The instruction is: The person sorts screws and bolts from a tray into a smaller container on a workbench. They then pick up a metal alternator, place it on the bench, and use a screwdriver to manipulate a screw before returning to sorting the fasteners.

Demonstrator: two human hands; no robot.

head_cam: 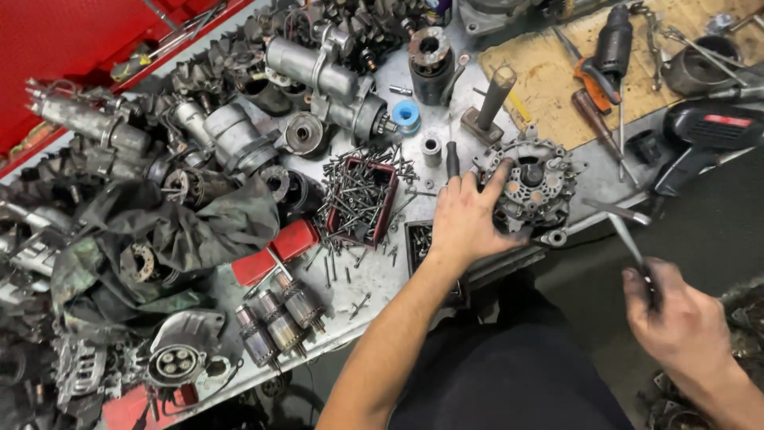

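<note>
At the near edge of the metal workbench [374,279], the alternator [532,187] lies with its open back side up, and all other places here are told from it. The left hand [465,216] rests on its left side, fingers spread wide, the thumb lying across the housing. Down and to the right of the alternator, off the bench, the right hand [676,314] is closed around a thin metal tool [629,231], whose bent tip points up toward the alternator but does not touch it. Left of the alternator stands a red tray [362,199] overfull with long bolts [358,187]. Just above the alternator a short post stands on a small base [489,107]. Right of it lies a black power tool [704,139]. Far to the left, three small armatures [280,318] lie side by side.
</note>
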